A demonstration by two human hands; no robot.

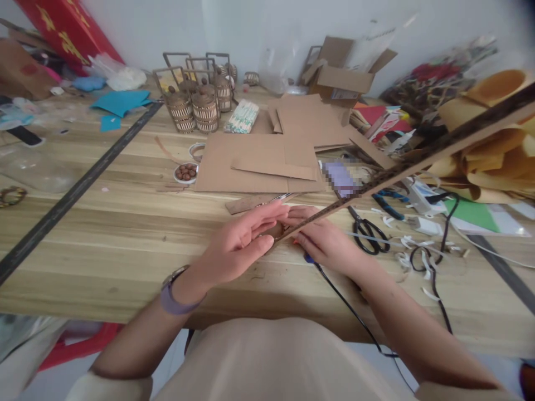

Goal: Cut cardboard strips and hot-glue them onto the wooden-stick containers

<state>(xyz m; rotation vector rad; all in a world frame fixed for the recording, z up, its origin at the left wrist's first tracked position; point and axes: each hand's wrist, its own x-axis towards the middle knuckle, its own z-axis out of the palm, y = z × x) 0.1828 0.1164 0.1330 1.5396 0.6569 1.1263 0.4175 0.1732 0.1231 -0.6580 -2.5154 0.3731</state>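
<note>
A long, narrow corrugated cardboard strip (388, 175) slants from between my hands up to the far right. Its near end meets a small round brown piece (273, 229), mostly hidden by my fingers. My left hand (246, 236) is closed round the left side of this piece, its thumb pressing at the strip's end. From the right, my right hand (324, 239) grips the strip close to that end. Under the right hand shows a blue tool part (308, 258) with a black cord; the rest is covered.
Flat cardboard sheets (251, 147) lie ahead, beside a bowl of brown beads (186, 173). Black scissors (370, 234), cords and white scraps are to the right. Several lidded, handled baskets (204, 111) stand at the back. A black metal strip (83, 181) crosses the table's left side.
</note>
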